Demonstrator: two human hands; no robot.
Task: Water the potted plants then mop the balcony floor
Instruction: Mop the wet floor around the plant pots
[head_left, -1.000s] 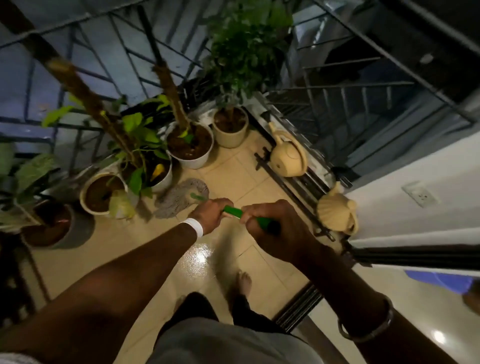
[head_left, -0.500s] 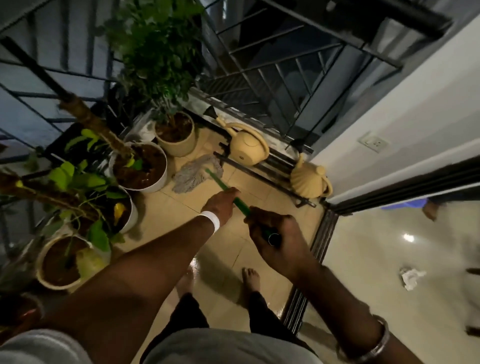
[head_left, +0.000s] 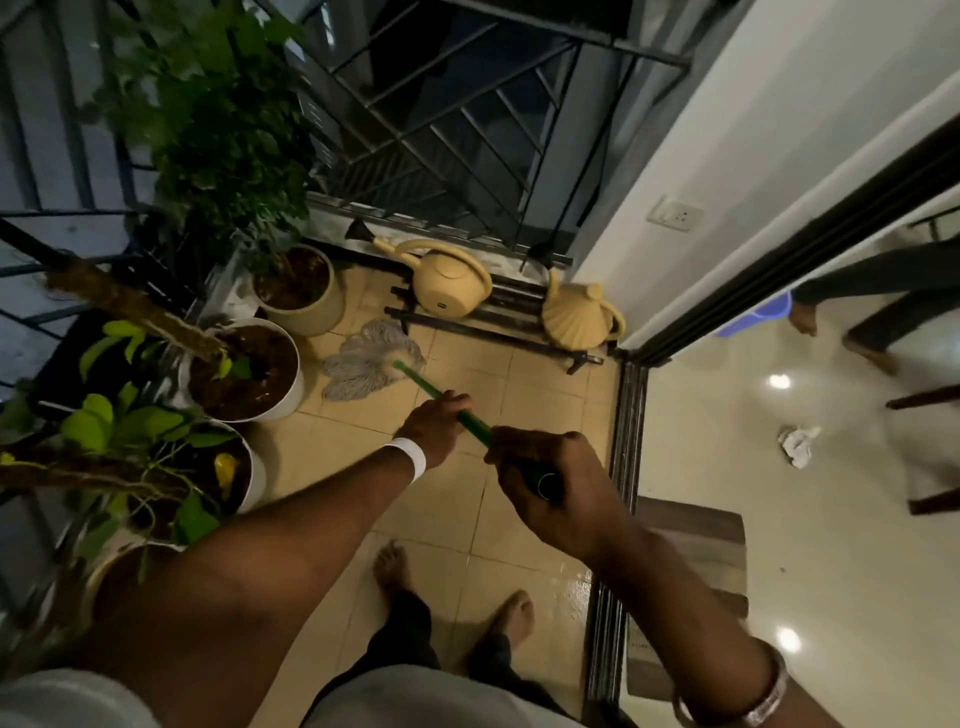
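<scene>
The balcony floor (head_left: 524, 395) is being mopped: the mop (head_left: 371, 358), frame centre beside the pots (head_left: 244, 371), is being gripped by both clenched hands, left (head_left: 434, 428) and right (head_left: 550, 486); a sweep across remaining tiles is likely needed next.

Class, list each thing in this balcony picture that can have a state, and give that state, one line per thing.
mop head: strands spread flat on the tiles
mop handle: tilted, held by both hands
left hand: closed on the handle
right hand: closed on the handle's end
round watering can: lying tipped on the rack
shell-shaped watering can: tipped on the rack
balcony floor: wet sheen near the door
</scene>
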